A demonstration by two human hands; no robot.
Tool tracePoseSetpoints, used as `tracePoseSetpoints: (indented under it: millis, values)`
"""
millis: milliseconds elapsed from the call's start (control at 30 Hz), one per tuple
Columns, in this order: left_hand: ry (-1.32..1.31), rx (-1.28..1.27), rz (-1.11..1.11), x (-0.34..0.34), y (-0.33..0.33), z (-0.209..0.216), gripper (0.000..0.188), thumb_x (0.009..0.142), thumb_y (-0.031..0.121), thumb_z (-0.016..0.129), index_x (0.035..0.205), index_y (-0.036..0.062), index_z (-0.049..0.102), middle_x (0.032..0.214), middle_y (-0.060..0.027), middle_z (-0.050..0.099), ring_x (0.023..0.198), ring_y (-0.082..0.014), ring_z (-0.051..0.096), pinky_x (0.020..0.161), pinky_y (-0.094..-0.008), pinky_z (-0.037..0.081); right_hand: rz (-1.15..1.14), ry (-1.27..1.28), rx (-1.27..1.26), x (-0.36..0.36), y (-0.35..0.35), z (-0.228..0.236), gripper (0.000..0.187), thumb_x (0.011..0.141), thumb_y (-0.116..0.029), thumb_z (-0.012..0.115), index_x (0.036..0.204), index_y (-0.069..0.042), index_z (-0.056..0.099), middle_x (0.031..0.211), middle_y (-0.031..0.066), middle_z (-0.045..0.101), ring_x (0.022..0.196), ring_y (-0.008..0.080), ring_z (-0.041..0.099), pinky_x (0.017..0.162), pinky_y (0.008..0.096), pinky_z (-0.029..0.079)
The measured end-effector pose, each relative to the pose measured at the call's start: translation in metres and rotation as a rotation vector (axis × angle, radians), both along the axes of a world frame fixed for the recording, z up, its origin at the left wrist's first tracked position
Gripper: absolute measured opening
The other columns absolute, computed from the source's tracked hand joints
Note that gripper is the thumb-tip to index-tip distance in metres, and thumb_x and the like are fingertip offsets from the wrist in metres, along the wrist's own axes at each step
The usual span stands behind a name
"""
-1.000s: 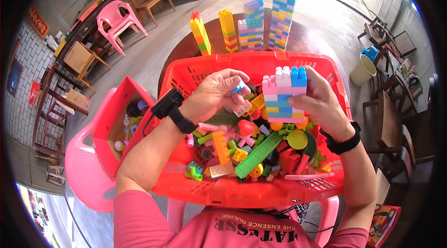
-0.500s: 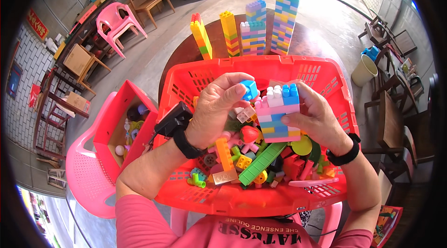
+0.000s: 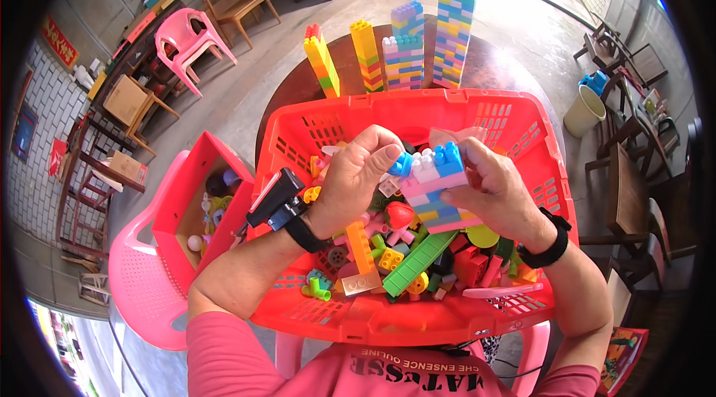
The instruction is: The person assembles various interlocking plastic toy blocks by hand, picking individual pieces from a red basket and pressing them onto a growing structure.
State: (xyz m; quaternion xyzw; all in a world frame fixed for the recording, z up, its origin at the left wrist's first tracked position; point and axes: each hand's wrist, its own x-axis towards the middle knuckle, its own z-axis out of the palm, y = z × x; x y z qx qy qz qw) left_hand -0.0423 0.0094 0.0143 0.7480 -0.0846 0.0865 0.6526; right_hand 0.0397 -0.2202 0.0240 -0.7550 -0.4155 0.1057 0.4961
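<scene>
Over the red basket (image 3: pixel 328 322), my right hand (image 3: pixel 496 184) grips a block stack (image 3: pixel 436 196) of pink, white, blue and yellow toy bricks, tilted a little. White and blue studs show along its top. Between the thumb and fingers of my left hand (image 3: pixel 354 169) is a small blue building block (image 3: pixel 403 164), close against the stack's upper left end. Whether it is pressed onto the studs cannot be made out. Below both hands lie loose toys, among them a green slatted strip (image 3: pixel 420 264), an orange piece (image 3: pixel 358 248) and a red strawberry-shaped piece (image 3: pixel 399 214).
Several block towers stand behind the basket on a dark round table (image 3: pixel 291 91), the tallest being a multicoloured tower (image 3: pixel 453 39). At left, a red box (image 3: pixel 183 210) of toys rests on a pink plastic chair (image 3: pixel 142 285). Wooden chairs (image 3: pixel 623 188) line the right side.
My left hand has brought the blue block right and down to the stack's left end. The stack in my right hand has shifted left and tilted.
</scene>
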Motion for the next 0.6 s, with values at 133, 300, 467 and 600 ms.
tracePoseSetpoints:
  millis: [133,300,467,600]
  values:
    - [0.053,-0.116,-0.052,0.000,-0.004,-0.001,0.039,0.102,0.041,0.054,0.115,0.0047,0.056,0.099,0.0004,0.061,0.092,-0.0040,0.058,0.080,-0.0204,0.049,-0.024,-0.039,0.023,-0.002,0.001,0.002,0.050,0.075,-0.009,0.079,0.115,-0.002,0.050,0.079,0.0108,0.054,0.066,0.0220,0.055,0.061,0.0337,0.046]
    - [0.047,-0.110,-0.068,-0.001,-0.006,0.004,0.045,0.099,0.041,0.059,0.123,0.0034,0.053,0.107,-0.0028,0.062,0.095,-0.0061,0.061,0.083,-0.0238,0.052,-0.047,0.031,0.171,0.004,0.003,-0.002,0.041,0.076,-0.010,0.078,0.106,-0.002,0.051,0.076,0.0106,0.054,0.064,0.0225,0.056,0.060,0.0339,0.046]
    - [0.132,-0.166,-0.051,-0.006,-0.002,0.011,0.047,0.097,0.041,0.062,0.123,0.0031,0.052,0.106,-0.0027,0.063,0.097,-0.0070,0.062,0.084,-0.0241,0.053,-0.047,0.008,0.129,0.003,-0.002,0.003,0.041,0.076,-0.010,0.077,0.106,-0.003,0.052,0.076,0.0110,0.056,0.065,0.0235,0.058,0.059,0.0341,0.046]
    - [0.139,-0.259,-0.092,-0.007,-0.003,0.014,0.046,0.098,0.041,0.061,0.122,0.0027,0.053,0.104,-0.0021,0.063,0.092,-0.0058,0.062,0.075,-0.0214,0.054,-0.031,-0.076,0.096,0.000,-0.002,0.011,0.041,0.076,-0.010,0.077,0.108,-0.003,0.051,0.079,0.0123,0.058,0.069,0.0277,0.060,0.062,0.0360,0.047]
